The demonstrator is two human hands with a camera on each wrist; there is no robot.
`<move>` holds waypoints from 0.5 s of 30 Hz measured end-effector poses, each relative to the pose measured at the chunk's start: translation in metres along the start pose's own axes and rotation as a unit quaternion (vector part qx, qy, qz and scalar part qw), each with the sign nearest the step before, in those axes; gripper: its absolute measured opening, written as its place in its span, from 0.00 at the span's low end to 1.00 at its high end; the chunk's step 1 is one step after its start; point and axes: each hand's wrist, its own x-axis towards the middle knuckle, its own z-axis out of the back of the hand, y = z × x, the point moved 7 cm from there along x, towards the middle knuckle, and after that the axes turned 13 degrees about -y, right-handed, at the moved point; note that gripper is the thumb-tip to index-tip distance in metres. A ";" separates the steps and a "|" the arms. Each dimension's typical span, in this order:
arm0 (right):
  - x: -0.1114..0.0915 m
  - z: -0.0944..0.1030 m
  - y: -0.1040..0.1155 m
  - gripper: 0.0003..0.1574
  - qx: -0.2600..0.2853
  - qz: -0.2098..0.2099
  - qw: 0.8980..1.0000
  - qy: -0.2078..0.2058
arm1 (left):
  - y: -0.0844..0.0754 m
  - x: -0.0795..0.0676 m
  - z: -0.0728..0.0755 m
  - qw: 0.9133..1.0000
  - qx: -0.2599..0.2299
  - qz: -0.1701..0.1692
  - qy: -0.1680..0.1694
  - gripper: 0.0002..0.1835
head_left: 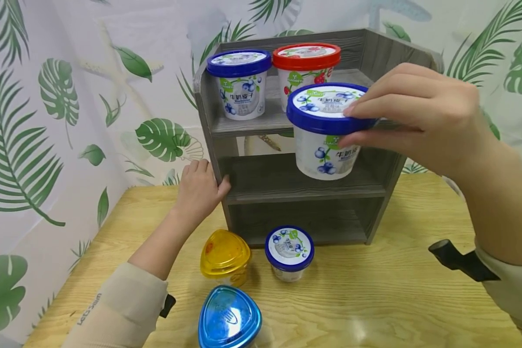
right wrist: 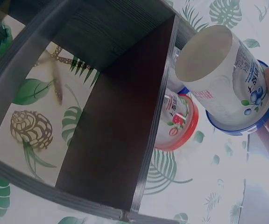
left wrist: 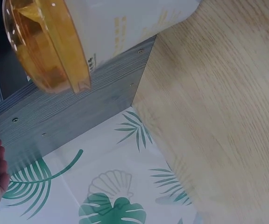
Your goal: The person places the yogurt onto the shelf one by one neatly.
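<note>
In the head view my right hand [head_left: 426,111] pinches a blue-lidded blueberry yogurt cup [head_left: 326,145] by its lid rim, thumb below and fingertips on top. The cup hangs upright before the grey wooden shelf [head_left: 304,195], at about top-shelf height; the right wrist view shows the bottom of this cup [right wrist: 204,56]. On the top shelf stand another blueberry cup [head_left: 243,96] and a red-lidded strawberry cup [head_left: 306,58], partly hidden by the held one. My left hand [head_left: 200,186] grips the shelf's left side panel, its thumb at the front edge.
On the wooden table [head_left: 400,295], before the shelf, stand a yellow-lidded cup [head_left: 226,256], a blue triangular-lidded cup [head_left: 229,316] and a blueberry cup [head_left: 289,251]. The lower compartments lie behind the held cup. A leaf-patterned wall covering [head_left: 91,96] rises behind.
</note>
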 end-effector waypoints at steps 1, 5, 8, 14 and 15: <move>-0.002 0.002 -0.004 0.26 -0.003 -0.002 1.000 0.001 | 0.000 0.000 0.000 1.000 -0.002 0.000 0.000 0.19; 0.008 0.006 0.000 0.30 -0.025 0.001 0.999 0.038 | 0.001 -0.001 -0.001 1.000 -0.005 0.000 0.002 0.19; 0.037 0.005 0.032 0.26 -0.037 0.007 0.998 0.047 | 0.000 0.000 -0.001 1.000 -0.005 0.002 0.008 0.18; 0.067 0.001 0.058 0.27 -0.062 0.003 0.997 0.051 | 0.000 0.000 -0.001 1.000 -0.011 0.006 0.009 0.18; 0.068 0.002 0.058 0.27 -0.066 0.001 0.996 0.053 | 0.000 -0.001 -0.001 1.000 -0.012 0.006 0.007 0.18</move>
